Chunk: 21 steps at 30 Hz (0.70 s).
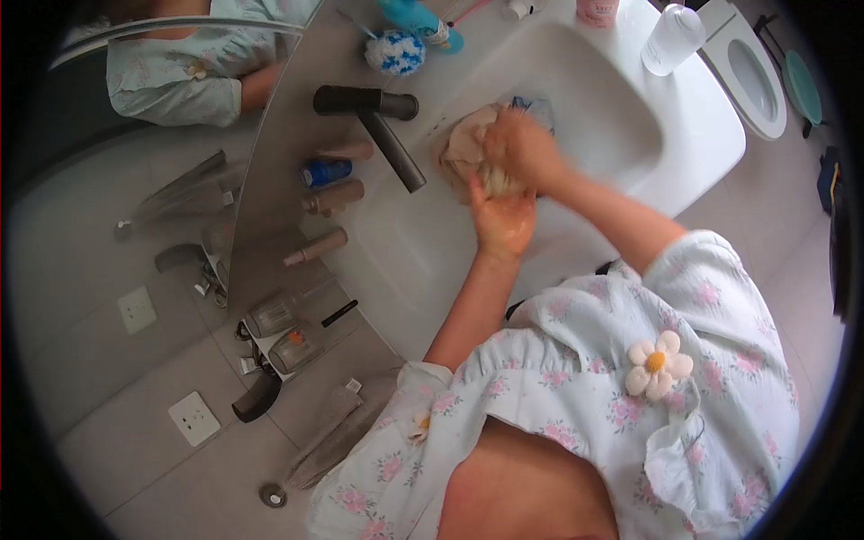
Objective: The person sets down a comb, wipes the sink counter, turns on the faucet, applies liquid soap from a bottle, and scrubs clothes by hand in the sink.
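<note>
Over the white sink [594,85], a beige cloth [466,144] is bunched up between my two hands. My left hand [504,220] is palm up with wet-looking skin, its thumb raised against the cloth and its fingers mostly hidden under the fabric. My right hand [520,144] presses down on the cloth from above, fingers curled onto it and smeared by motion. A pale yellowish part of the bundle shows between the hands. Just beyond the right hand, a blue-and-white printed piece [537,110] lies in the basin; its kind is unclear.
A black faucet [387,135] reaches over the basin from the left. A blue-and-white pompom brush [396,54], a blue bottle [423,22], a pink container [597,11] and a clear bottle [673,40] stand around the rim. Beyond is a toilet [751,76]; a mirror [135,198] is at left.
</note>
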Each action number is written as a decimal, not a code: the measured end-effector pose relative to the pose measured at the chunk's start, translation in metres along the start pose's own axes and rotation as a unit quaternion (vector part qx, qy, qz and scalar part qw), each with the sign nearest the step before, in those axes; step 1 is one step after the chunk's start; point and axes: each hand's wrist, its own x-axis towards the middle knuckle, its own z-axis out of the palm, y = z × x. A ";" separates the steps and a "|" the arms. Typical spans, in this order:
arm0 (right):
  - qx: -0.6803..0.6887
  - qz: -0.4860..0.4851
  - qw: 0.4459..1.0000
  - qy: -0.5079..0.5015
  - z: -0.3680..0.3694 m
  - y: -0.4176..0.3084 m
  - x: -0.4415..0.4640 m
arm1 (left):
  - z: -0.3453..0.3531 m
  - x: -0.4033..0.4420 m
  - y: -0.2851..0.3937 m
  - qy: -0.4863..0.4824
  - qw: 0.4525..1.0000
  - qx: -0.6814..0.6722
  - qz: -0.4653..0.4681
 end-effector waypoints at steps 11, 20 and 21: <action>-0.134 -0.143 0.971 -0.138 0.009 -0.004 -0.017 | -0.001 0.003 0.011 0.113 0.992 0.011 -0.046; -0.152 -0.176 0.955 -0.186 0.007 0.006 0.014 | -0.020 -0.006 0.001 0.045 0.999 -0.009 -0.028; -0.177 -0.192 0.948 -0.180 0.004 0.006 0.007 | -0.028 -0.003 0.005 -0.035 0.999 0.001 -0.030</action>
